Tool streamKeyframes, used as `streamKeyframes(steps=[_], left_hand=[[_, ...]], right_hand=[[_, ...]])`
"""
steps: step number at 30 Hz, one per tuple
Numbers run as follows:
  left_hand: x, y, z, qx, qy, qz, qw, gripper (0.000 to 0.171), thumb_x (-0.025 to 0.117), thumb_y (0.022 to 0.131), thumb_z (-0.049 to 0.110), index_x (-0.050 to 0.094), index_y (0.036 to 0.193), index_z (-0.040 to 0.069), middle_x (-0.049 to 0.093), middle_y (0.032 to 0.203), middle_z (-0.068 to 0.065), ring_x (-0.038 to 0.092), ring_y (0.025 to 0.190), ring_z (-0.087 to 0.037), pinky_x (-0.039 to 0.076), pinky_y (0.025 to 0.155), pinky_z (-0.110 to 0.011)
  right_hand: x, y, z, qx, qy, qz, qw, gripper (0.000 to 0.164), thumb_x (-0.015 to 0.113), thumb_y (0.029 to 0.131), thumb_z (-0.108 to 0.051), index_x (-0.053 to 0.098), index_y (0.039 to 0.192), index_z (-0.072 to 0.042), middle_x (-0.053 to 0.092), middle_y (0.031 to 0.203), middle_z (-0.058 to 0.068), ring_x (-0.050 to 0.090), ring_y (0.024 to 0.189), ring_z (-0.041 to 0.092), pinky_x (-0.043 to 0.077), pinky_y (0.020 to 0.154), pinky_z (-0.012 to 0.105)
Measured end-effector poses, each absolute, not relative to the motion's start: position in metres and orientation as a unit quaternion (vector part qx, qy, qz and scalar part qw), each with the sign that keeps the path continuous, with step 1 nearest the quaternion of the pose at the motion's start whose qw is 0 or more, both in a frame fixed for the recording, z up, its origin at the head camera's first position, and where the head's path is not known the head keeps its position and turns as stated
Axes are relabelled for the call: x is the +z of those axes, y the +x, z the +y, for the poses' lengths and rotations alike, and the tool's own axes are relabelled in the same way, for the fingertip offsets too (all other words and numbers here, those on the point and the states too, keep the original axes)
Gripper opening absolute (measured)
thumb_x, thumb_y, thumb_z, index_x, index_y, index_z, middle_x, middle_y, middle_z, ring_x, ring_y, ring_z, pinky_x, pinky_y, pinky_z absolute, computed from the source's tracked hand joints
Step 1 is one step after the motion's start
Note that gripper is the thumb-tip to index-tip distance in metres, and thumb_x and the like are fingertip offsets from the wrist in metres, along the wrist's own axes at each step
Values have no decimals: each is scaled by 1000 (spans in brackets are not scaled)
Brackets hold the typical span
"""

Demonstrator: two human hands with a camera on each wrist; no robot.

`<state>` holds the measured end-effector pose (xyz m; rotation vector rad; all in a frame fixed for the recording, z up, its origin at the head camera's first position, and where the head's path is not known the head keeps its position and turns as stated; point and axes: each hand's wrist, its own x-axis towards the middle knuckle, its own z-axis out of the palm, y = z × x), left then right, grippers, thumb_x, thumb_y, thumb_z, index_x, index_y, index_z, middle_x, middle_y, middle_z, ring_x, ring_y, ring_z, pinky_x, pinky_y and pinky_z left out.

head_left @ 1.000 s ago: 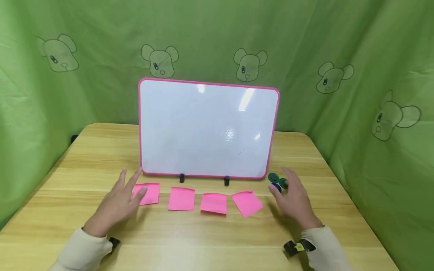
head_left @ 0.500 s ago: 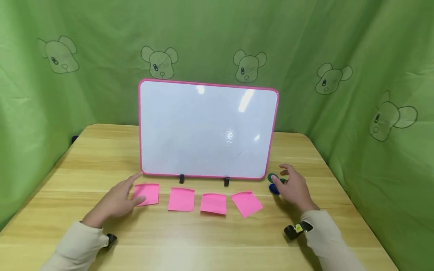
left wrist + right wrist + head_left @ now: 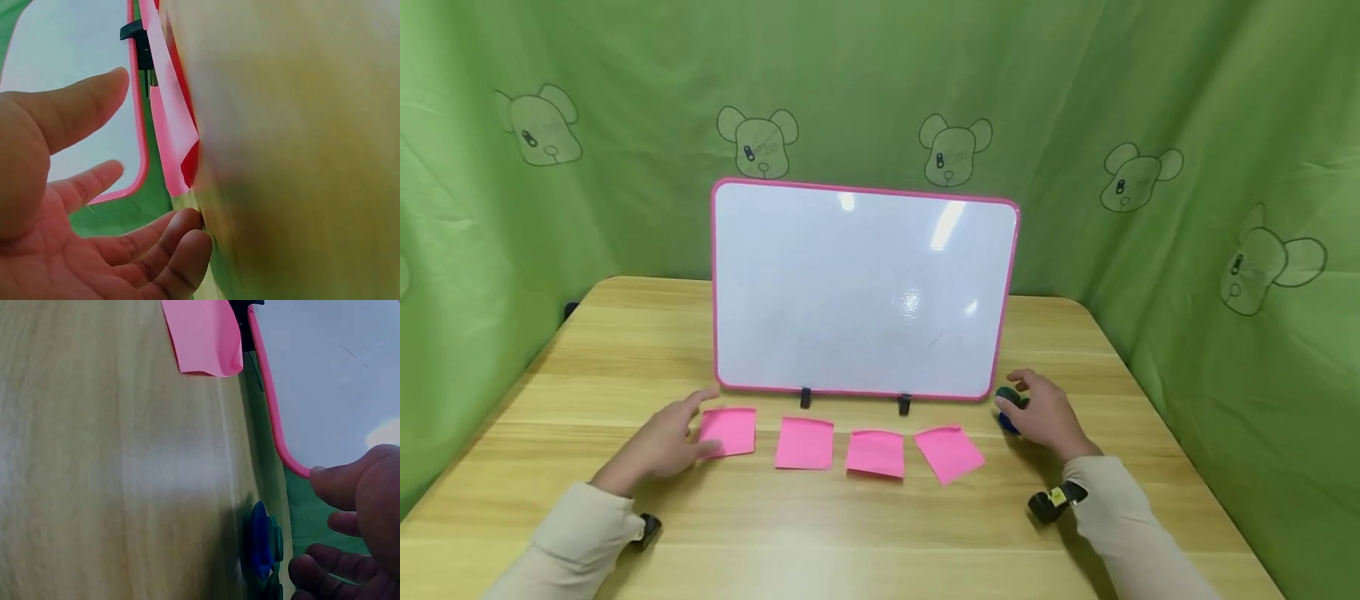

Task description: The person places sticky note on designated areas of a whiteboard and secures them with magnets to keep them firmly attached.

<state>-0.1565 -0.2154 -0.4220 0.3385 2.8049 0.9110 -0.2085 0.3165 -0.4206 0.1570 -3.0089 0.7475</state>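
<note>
In the head view my left hand (image 3: 662,442) is beside the leftmost pink sticky note (image 3: 730,432), its thumb over the note's left edge. The left wrist view has the fingers (image 3: 187,250) loosely bent with nothing between them. My right hand (image 3: 1051,417) hovers at a small group of round buttons or magnets, one blue (image 3: 259,540) and the others green (image 3: 1007,393), partly hidden behind the fingers. In the right wrist view, thumb (image 3: 350,481) and fingers are apart from these discs and hold nothing. More pink sticky notes (image 3: 805,443) lie in a row between the hands.
A pink-framed whiteboard (image 3: 857,292) stands upright on black feet (image 3: 904,405) behind the notes. The notes' top edges curl up slightly. Wooden table (image 3: 850,542) surface spreads in front, and a green curtain (image 3: 865,67) hangs around the back and sides.
My left fingers have lowered and drawn closer together beside the leftmost note. The right hand has bent its fingers more and shifted slightly over the discs. The notes and whiteboard have stayed put.
</note>
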Motion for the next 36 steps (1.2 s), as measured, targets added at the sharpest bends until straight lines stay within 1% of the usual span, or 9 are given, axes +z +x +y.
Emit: streamKeyframes(steps=[6,11,15,18,22,25,29,33,36], left_hand=[[-424,-158,-213,282,135,948,66,60,79,81,19,51,130,1,51,125,-30,47,117,-47,39,96,-61],[-423,-158,-210,271,142,949,74,56,82,75,14,56,123,1,52,124,-31,48,115,-47,40,95,-61],[-423,-160,-209,260,156,950,70,53,83,71,9,59,117,-1,54,121,-30,49,114,-47,40,96,-59],[-424,-160,-208,256,153,952,72,50,83,71,7,61,115,-3,55,120,-29,50,113,-46,41,96,-58],[-424,-159,-208,253,142,953,82,48,82,73,9,62,115,-3,53,119,-27,51,109,-43,42,94,-58],[-423,-158,-208,252,142,954,76,46,82,74,11,64,113,-4,53,118,-27,52,107,-43,43,93,-58],[-420,-158,-207,249,139,956,72,44,81,75,14,64,111,-6,54,115,-24,53,103,-41,45,90,-56],[-419,-158,-207,243,136,958,71,42,79,78,15,64,109,-9,55,113,-23,54,102,-41,45,89,-55],[-419,-159,-208,239,140,959,61,37,76,81,16,64,105,-10,57,111,-24,55,102,-42,45,90,-55]], right_hand=[[-422,-208,314,230,53,-972,9,46,66,91,-26,55,124,4,59,116,28,55,107,44,47,88,57],[-426,-209,315,224,58,-973,14,42,69,89,-24,59,119,5,61,113,26,57,105,43,47,87,56],[-428,-210,315,221,57,-973,19,40,69,88,-22,60,117,4,61,112,26,57,105,43,47,88,57],[-429,-211,315,221,54,-974,15,39,70,88,-20,60,116,5,60,113,27,56,106,44,46,90,58],[-430,-211,314,221,56,-974,10,36,70,88,-17,61,114,6,60,113,27,55,107,44,44,92,59],[-431,-211,314,217,60,-974,17,28,71,87,-16,64,105,3,62,106,23,57,103,41,45,91,57],[-431,-213,316,208,67,-976,22,16,72,87,-17,66,92,-3,65,93,14,59,93,34,47,86,53],[-431,-211,315,199,72,-977,12,19,70,88,-23,72,90,-5,67,91,11,61,90,31,48,82,51],[-431,-208,315,198,76,-977,-2,27,73,86,-29,74,95,-4,68,97,16,61,93,34,49,83,52]])
